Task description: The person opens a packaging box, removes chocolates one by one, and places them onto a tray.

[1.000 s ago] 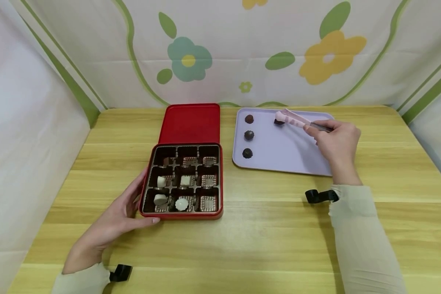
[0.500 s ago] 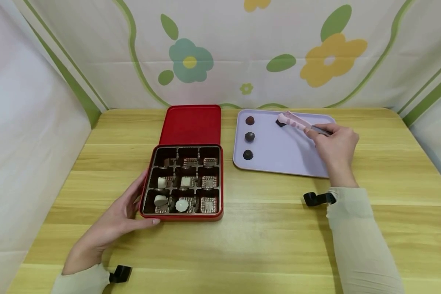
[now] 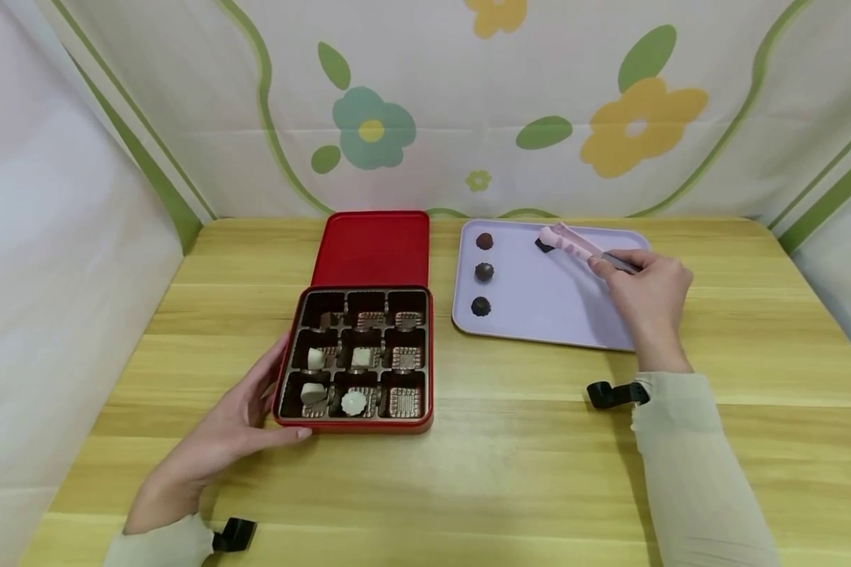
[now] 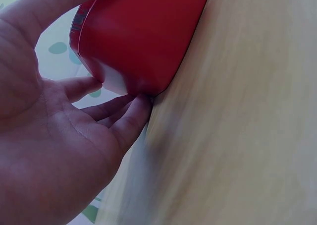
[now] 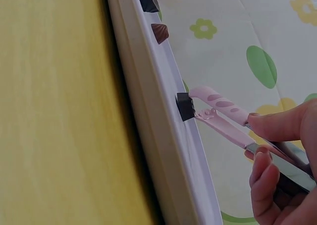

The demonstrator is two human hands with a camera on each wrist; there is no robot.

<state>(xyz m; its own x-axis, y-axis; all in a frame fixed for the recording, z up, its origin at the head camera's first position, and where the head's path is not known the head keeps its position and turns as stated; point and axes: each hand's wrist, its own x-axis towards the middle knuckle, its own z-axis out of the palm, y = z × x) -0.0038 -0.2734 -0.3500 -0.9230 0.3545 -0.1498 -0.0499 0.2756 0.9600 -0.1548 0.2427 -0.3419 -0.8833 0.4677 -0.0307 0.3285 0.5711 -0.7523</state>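
My left hand [image 3: 220, 437] grips the near left corner of a red tin [image 3: 397, 428], its thumb along the front wall. In the left wrist view, the fingertips [image 4: 141, 103] press that wall low by the table. The tin's divided insert bears white chocolates [image 3: 353, 403] and a brown piece [image 3: 328, 320]. My right hand [image 3: 648, 295] holds pink-tipped tongs [image 3: 570, 241] by their grey handles. The tongs' tips stand slightly apart, right at the top of a dark square chocolate [image 5: 184, 107] on the lilac tray [image 3: 539, 324].
Several more chocolates make a column along the tray's left side, among them a dark fluted one [image 3: 481, 306] and a reddish-brown one [image 3: 484, 241]. The red lid [image 3: 374, 248] lies behind the tin. A flowered cloth [image 3: 461, 102] hangs behind the wooden table [image 3: 482, 472].
The head view has tipped up a little, so everything sits lower. The dark square chocolate has turned slightly under the tongs. My left hand stays on the tin.
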